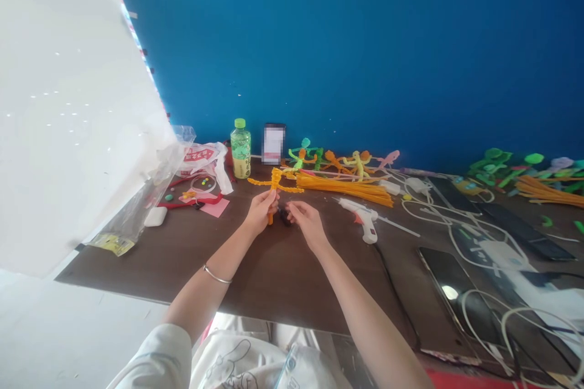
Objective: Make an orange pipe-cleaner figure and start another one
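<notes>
My left hand is closed round an orange pipe-cleaner figure and keeps it upright above the table. Two twisted arms stick out from its sides, and its lower end shows beneath my fingers. Just to the right, my right hand has its fingertips pinched together; what they hold, if anything, is too small to tell. A small dark object shows between the two hands, its kind unclear. Behind them lies a bundle of orange pipe cleaners.
A glue gun with its cord lies at right. At the back stand a green-capped bottle, a phone and several pipe-cleaner figures. Plastic bags and a white case sit left; cables and a phone lie right.
</notes>
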The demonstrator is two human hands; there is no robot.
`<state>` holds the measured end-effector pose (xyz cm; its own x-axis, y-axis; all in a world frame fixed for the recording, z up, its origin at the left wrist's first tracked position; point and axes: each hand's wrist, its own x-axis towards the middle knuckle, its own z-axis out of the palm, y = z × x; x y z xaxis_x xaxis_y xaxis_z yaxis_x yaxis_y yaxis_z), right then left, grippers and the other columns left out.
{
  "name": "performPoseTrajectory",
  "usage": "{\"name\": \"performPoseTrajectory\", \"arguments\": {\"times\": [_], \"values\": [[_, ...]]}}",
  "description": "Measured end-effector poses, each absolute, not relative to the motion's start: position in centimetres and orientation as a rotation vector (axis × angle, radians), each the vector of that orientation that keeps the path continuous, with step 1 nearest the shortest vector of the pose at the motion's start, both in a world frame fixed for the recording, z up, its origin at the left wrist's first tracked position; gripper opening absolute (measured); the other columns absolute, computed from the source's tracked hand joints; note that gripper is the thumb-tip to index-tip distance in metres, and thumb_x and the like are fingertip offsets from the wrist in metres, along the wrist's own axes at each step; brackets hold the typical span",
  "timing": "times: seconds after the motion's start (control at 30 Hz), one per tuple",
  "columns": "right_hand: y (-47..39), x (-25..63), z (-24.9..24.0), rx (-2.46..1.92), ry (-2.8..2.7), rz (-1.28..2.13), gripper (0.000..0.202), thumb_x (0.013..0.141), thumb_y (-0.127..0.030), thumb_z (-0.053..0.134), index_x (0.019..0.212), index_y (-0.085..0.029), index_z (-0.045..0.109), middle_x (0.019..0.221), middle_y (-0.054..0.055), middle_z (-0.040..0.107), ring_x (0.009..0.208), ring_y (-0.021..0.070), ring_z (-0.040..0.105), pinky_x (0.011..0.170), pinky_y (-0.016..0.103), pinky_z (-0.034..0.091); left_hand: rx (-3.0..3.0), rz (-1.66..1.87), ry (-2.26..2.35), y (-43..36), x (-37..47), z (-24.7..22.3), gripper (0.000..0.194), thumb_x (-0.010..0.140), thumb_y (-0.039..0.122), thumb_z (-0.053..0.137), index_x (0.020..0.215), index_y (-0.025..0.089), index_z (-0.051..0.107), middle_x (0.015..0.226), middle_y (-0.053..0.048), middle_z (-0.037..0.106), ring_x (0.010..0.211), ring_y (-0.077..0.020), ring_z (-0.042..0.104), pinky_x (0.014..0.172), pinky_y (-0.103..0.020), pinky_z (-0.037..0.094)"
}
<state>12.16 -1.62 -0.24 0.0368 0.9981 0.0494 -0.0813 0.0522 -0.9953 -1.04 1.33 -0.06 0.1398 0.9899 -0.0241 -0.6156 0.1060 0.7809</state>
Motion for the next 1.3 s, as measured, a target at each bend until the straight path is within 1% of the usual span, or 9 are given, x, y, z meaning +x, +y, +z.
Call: {"name": "performPoseTrajectory", "arguments": {"times": [0.1,0.23,0.3,0.4,0.57,0.77,1.0,1.17,1.3], "values": [[-1.8,12.2,0.0,-1.141,-1.127,1.054,0.033,0.063,-0.042,0.067,0.086,-0.018,0.062,0.074,0.002,0.062,0.057,0.0115,0.054,0.054,0.025,0.045,0.763,1.298,0.701,1.1,-1.1,0.1,0.029,0.061,0.035,0.07,0.074,0.011,0.063,0.06,0.002,0.043,0.043,-0.0005,0.028,0.035,-0.016,0.016],[-2.2,12.6,0.4,-1.179,-1.165,0.61,0.038,0.065,-0.036,0.067,0.099,-0.022,0.057,0.097,0.005,0.058,0.078,0.0158,0.055,0.075,0.031,0.046,0.873,1.259,0.78,0.8,-0.9,0.0,0.03,0.062,0.04,0.068,0.065,0.012,0.058,0.05,0.005,0.033,0.039,0.0,0.022,0.035,-0.017,0.011],[-2.3,12.7,0.6,-1.167,-1.244,0.51,0.036,0.066,-0.034,0.066,0.099,-0.023,0.058,0.101,0.006,0.056,0.084,0.0174,0.054,0.083,0.034,0.044,0.93,1.239,0.851,0.7,-0.8,-0.2,0.033,0.063,0.043,0.067,0.062,0.012,0.057,0.046,0.007,0.029,0.037,-0.0001,0.021,0.035,-0.017,0.011],[-2.6,12.6,1.1,-1.124,-1.299,0.539,0.036,0.068,-0.032,0.065,0.103,-0.023,0.057,0.102,0.006,0.057,0.085,0.0181,0.055,0.085,0.035,0.043,0.996,1.214,0.933,0.5,-0.7,-0.2,0.034,0.061,0.045,0.067,0.064,0.012,0.06,0.041,0.007,0.029,0.036,-0.0008,0.021,0.035,-0.018,0.012],[-3.0,12.2,1.7,-1.01,-1.272,0.732,0.046,0.071,-0.031,0.063,0.115,-0.027,0.052,0.118,0.006,0.053,0.09,0.0178,0.058,0.085,0.034,0.046,1.021,1.192,0.95,0.2,-0.7,0.1,0.034,0.06,0.042,0.068,0.067,0.01,0.064,0.038,0.006,0.033,0.036,-0.002,0.024,0.035,-0.019,0.014],[-2.7,12.5,1.7,-0.99,-1.207,0.775,0.028,0.067,-0.033,0.067,0.093,-0.024,0.065,0.111,0.006,0.055,0.088,0.0174,0.059,0.083,0.032,0.048,1.052,1.14,0.951,0.2,-0.7,-0.1,0.034,0.059,0.043,0.069,0.064,0.01,0.063,0.037,0.006,0.033,0.035,-0.0017,0.024,0.035,-0.019,0.014],[-2.8,12.5,1.4,-1.007,-1.222,0.72,0.026,0.069,-0.032,0.066,0.094,-0.025,0.064,0.107,0.005,0.055,0.086,0.0163,0.06,0.081,0.031,0.049,1.161,1.125,0.934,0.2,-0.8,-0.2,0.036,0.061,0.046,0.066,0.065,0.011,0.063,0.04,0.006,0.031,0.036,-0.0017,0.024,0.037,-0.02,0.014],[-2.7,12.5,1.3,-1.051,-1.284,0.707,0.045,0.065,-0.028,0.068,0.109,-0.027,0.058,0.111,0.006,0.056,0.098,0.0208,0.056,0.087,0.035,0.046,0.981,1.14,0.709,0.1,-0.7,0.3,0.029,0.064,0.04,0.065,0.067,0.012,0.058,0.048,0.006,0.033,0.039,-0.001,0.025,0.037,-0.018,0.016],[-2.5,12.9,0.9,-1.126,-1.31,0.638,0.026,0.072,-0.029,0.06,0.097,-0.024,0.063,0.097,0.006,0.061,0.091,0.0208,0.057,0.087,0.037,0.044,0.89,1.115,0.646,0.2,-0.6,0.3,0.03,0.065,0.04,0.064,0.077,0.014,0.056,0.061,0.002,0.045,0.043,-0.0031,0.039,0.038,-0.017,0.025]]}}
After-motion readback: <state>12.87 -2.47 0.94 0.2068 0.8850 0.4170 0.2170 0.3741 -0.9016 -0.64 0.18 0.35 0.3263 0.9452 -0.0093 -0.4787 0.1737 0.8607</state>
